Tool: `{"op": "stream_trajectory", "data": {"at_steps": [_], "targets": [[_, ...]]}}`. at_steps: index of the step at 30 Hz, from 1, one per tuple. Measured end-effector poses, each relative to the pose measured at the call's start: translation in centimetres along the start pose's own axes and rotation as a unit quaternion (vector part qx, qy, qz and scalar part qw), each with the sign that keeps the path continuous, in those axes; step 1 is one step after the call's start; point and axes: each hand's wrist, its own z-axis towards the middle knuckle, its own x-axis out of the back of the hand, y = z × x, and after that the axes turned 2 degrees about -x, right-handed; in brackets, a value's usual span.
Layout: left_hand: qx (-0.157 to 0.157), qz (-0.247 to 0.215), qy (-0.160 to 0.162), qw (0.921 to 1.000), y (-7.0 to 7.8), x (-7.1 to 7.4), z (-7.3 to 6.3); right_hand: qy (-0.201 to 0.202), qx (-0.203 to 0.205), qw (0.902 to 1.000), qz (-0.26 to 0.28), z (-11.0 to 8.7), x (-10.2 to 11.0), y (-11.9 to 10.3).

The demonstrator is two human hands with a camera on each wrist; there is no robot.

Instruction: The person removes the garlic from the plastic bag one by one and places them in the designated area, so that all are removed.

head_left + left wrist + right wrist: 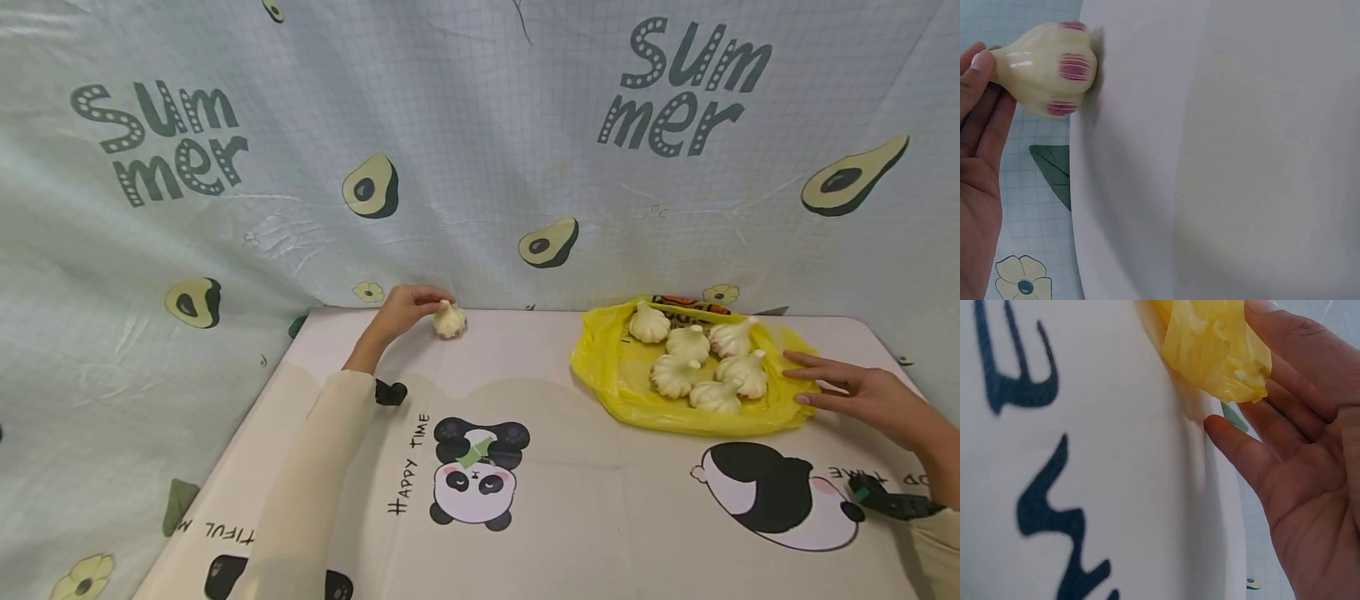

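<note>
At the far left of the table, my left hand [408,314] pinches a garlic bulb [450,321] by its neck. The left wrist view shows this bulb [1054,69] as cream with purple streaks, its base at the tabletop. A yellow plastic bag [615,398] lies spread out on the right, with several garlic bulbs [675,375] resting on it. Beside the bag's right edge is my right hand [855,392], its fingers extended and loosely spread. In the right wrist view a crumpled corner of the bag [1216,356] lies by the thumb and fingers; whether they touch it is hard to tell.
The pale tablecloth [585,500] carries printed pandas and lettering. Behind the table's back edge hangs a light curtain [465,125] printed with avocados and words. A black strap [892,498] is on the right wrist.
</note>
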Motion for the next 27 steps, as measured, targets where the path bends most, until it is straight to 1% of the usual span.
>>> {"op": "stream_trajectory", "data": {"at_steps": [5, 10, 13, 16, 19, 22, 25, 27], "targets": [[-0.015, 0.006, 0.014, 0.9998, 0.0, -0.2, 0.1, -0.005, -0.002, 1.0, 0.004, 0.1, 0.2, -0.1], [-0.012, 0.016, 0.021, 0.9996, 0.1, -0.4, 0.2, -0.019, -0.016, 0.9997, -0.001, 0.2, 0.4, -0.2], [-0.015, 0.024, 0.028, 0.9992, 0.4, -0.6, 0.4, -0.025, -0.022, 0.9994, -0.002, 0.2, 0.5, -0.1], [-0.029, 0.025, 0.037, 0.9986, 0.9, -0.8, 0.5, -0.026, -0.023, 0.9994, 0.001, 0.2, 0.5, -0.1], [-0.055, 0.028, 0.046, 0.997, 1.7, -0.9, 0.6, -0.023, -0.022, 0.9995, -0.001, 0.3, 0.5, -0.1], [-0.09, 0.014, 0.048, 0.9947, 2.8, -1.1, 0.8, -0.025, -0.022, 0.9995, -0.002, 0.4, 0.6, -0.1], [-0.127, -0.001, 0.036, 0.9912, 3.9, -1.5, 1.0, -0.026, -0.024, 0.9994, -0.002, 0.5, 0.6, 0.0], [-0.149, -0.002, 0.026, 0.9885, 4.6, -1.8, 1.1, -0.029, -0.026, 0.9992, 0.004, 0.5, 0.6, 0.1]]}}
